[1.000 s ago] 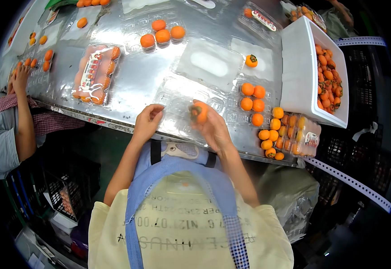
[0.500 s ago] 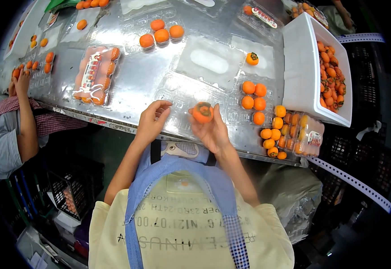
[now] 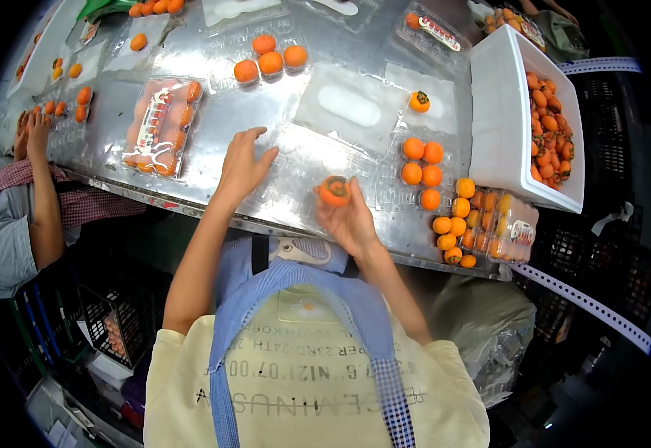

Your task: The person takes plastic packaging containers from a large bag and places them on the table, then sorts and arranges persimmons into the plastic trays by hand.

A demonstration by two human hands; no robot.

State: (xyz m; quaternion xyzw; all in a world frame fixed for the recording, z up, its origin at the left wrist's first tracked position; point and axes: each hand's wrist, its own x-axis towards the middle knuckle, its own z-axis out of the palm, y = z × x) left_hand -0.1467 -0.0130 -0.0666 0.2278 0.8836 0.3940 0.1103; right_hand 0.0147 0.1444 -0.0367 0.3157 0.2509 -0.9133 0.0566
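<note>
A persimmon (image 3: 334,193) with its green-brown calyx facing up is held in the fingers of my right hand (image 3: 349,222), over the near part of the table. My left hand (image 3: 245,168) is open, fingers stretched forward and apart, at the left side of a clear plastic tray (image 3: 296,175). I cannot tell whether it touches that tray. To the right of my hands, several persimmons (image 3: 413,148) sit in another clear tray. Beyond it, a single persimmon (image 3: 419,101) lies on a whitish sheet.
A white foam box (image 3: 501,112) of persimmons stands at the right. Loose persimmons (image 3: 446,242) and a filled pack (image 3: 516,228) lie at the near right edge. Another filled pack (image 3: 155,127) is at left. A co-worker's hands (image 3: 36,131) are at the far left.
My left hand has moved forward and its fingers have stretched out. My right hand still holds the persimmon, slightly lower in view.
</note>
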